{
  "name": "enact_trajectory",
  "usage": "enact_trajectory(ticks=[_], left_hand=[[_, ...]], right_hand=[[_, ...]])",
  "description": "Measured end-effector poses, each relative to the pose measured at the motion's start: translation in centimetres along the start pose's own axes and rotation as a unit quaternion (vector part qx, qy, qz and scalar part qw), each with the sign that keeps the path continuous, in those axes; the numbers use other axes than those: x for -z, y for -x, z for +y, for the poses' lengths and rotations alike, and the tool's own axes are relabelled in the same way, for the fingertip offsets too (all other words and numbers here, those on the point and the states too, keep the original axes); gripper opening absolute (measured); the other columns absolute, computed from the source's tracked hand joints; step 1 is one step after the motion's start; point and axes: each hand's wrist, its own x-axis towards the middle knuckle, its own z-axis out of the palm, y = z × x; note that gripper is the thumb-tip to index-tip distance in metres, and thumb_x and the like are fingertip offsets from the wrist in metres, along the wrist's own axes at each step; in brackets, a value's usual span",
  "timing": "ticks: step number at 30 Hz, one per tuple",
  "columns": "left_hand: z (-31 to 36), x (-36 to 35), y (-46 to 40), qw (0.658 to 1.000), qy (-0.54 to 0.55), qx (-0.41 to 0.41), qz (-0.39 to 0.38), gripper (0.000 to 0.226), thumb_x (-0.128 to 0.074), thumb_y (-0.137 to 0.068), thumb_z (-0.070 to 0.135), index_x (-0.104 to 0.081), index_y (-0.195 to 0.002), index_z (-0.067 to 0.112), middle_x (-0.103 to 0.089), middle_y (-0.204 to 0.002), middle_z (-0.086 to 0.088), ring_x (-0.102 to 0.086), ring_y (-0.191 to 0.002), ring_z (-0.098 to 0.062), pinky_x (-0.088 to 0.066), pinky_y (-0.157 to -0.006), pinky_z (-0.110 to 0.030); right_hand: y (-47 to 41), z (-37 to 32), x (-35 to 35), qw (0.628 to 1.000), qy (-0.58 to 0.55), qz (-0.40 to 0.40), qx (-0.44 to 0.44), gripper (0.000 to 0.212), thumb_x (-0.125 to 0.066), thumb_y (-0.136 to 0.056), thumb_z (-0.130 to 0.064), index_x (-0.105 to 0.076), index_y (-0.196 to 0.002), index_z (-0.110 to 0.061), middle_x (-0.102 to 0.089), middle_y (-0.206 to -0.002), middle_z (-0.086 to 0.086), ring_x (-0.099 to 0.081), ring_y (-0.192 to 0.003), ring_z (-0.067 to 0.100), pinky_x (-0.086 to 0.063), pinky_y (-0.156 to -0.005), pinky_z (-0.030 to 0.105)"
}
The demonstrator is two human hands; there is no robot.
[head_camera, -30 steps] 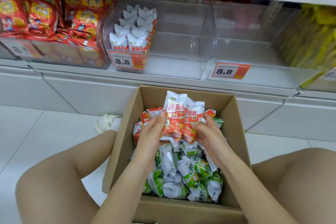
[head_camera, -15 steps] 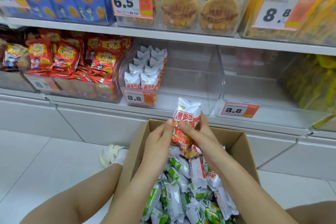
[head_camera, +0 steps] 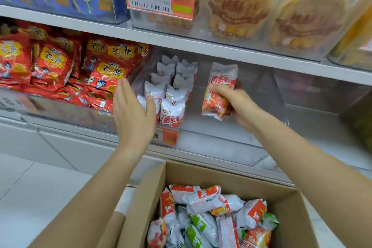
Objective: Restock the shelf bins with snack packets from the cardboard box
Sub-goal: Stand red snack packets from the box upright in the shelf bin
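The orange packets (head_camera: 218, 94) have been lifted from the cardboard box (head_camera: 201, 175) into the clear bin (head_camera: 261, 106), gripped by right hand (head_camera: 235, 102) fingers; their number cannot be told. One left hand (head_camera: 131, 112) is held open at centre frame.

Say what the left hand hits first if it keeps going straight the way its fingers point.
Probably the red snack bags: the left hand's straight fingers point up toward them, beside the white packet rows. Depth is unclear; the clear bin's wall may come first.
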Motion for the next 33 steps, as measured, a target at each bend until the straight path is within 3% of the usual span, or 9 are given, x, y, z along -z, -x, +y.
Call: enact_trajectory(ticks=[3, 5, 7, 11, 15, 18, 21, 27, 33], left_hand=[[-0.8, -1.6, -0.3, 0.997, -0.045, -0.020, 0.056, 0.065, -0.046, -0.095, 0.016, -0.014, -0.151, 0.004, -0.015, -0.159, -0.011, -0.014, -0.146, -0.026, -0.010, -0.118, -0.037], [-1.2, -2.3, -0.2, 0.994, -0.049, -0.039, 0.087, 0.065, -0.044, -0.093, 0.014, -0.016, -0.151, 0.005, -0.016, -0.159, -0.010, -0.014, -0.146, -0.025, -0.008, -0.117, -0.035], [-1.7, -2.6, -0.1, 0.993, -0.046, -0.040, 0.099, 0.067, -0.043, -0.089, 0.014, -0.018, -0.151, 0.007, -0.016, -0.159, -0.008, -0.014, -0.146, -0.024, -0.004, -0.116, -0.030], [-1.8, -2.6, -0.1, 0.992, -0.052, -0.057, 0.101, 0.067, -0.044, -0.088, 0.015, -0.019, -0.151, 0.007, -0.017, -0.158, -0.007, -0.014, -0.146, -0.023, -0.001, -0.114, -0.025], [-2.0, -2.8, -0.1, 0.990, -0.053, -0.066, 0.111, 0.068, -0.046, -0.088, 0.013, -0.022, -0.150, 0.006, -0.019, -0.158, -0.008, -0.016, -0.145, -0.023, 0.000, -0.112, -0.021], [-1.9, -2.8, -0.1, 0.989, -0.055, -0.066, 0.117, 0.067, -0.047, -0.087, 0.011, -0.022, -0.150, 0.006, -0.020, -0.158, -0.008, -0.017, -0.144, -0.023, 0.001, -0.112, -0.019], [-1.7, -2.8, -0.1, 0.989, -0.062, -0.065, 0.117, 0.066, -0.046, -0.088, 0.012, -0.023, -0.150, 0.006, -0.020, -0.157, -0.008, -0.018, -0.144, -0.024, -0.003, -0.113, -0.023], [-1.6, -2.7, 0.0, 0.989, -0.061, -0.060, 0.117, 0.064, -0.045, -0.088, 0.012, -0.025, -0.149, 0.006, -0.021, -0.157, -0.008, -0.018, -0.144, -0.024, -0.011, -0.115, -0.033], [-1.7, -2.9, 0.0, 0.989, -0.063, -0.060, 0.117, 0.064, -0.044, -0.089, 0.012, -0.025, -0.149, 0.007, -0.021, -0.157, -0.008, -0.019, -0.143, -0.025, -0.014, -0.115, -0.036]], right_hand=[[-4.6, 1.7, -0.7, 0.998, 0.054, 0.015, -0.039, 0.030, -0.079, -0.074, -0.025, -0.055, -0.092, -0.022, -0.069, -0.093, 0.007, -0.068, -0.080, 0.023, -0.057, -0.072, 0.036], [-7.2, 2.6, -1.4, 0.997, 0.068, 0.031, -0.020, 0.061, -0.085, -0.064, -0.031, -0.048, -0.111, -0.018, -0.068, -0.101, 0.007, -0.069, -0.087, 0.024, -0.058, -0.078, 0.044], [-9.4, 3.1, -2.1, 0.997, 0.065, 0.028, 0.031, 0.090, -0.089, -0.057, -0.034, -0.038, -0.130, -0.016, -0.065, -0.111, 0.004, -0.070, -0.091, 0.018, -0.059, -0.073, 0.038], [-11.8, 3.9, -2.3, 0.988, 0.059, 0.006, 0.141, 0.081, -0.082, -0.067, -0.001, -0.036, -0.134, -0.001, -0.063, -0.121, 0.007, -0.065, -0.103, 0.011, -0.054, -0.077, 0.023], [-11.2, 5.1, -1.3, 0.983, 0.115, 0.050, 0.136, 0.084, -0.085, -0.058, -0.026, -0.047, -0.132, -0.013, -0.067, -0.117, 0.001, -0.065, -0.104, 0.011, -0.054, -0.083, 0.026], [-10.5, 5.3, -0.4, 0.966, 0.213, 0.088, 0.115, 0.058, -0.081, -0.067, -0.040, -0.059, -0.119, -0.025, -0.067, -0.112, -0.008, -0.063, -0.101, 0.007, -0.049, -0.085, 0.022], [-10.4, 5.6, -0.4, 0.974, 0.200, 0.071, 0.084, 0.042, -0.078, -0.074, -0.038, -0.066, -0.112, -0.022, -0.069, -0.112, -0.001, -0.064, -0.104, 0.015, -0.050, -0.091, 0.031], [-10.9, 5.4, -0.6, 0.989, 0.118, -0.015, 0.089, 0.061, -0.072, -0.081, -0.012, -0.045, -0.136, -0.019, -0.063, -0.122, -0.001, -0.061, -0.106, 0.012, -0.049, -0.093, 0.031], [-10.2, 4.8, -2.4, 0.977, 0.196, 0.013, 0.080, 0.089, -0.064, -0.061, -0.061, -0.032, -0.142, -0.039, -0.059, -0.130, -0.006, -0.058, -0.115, 0.019, -0.047, -0.099, 0.036]])
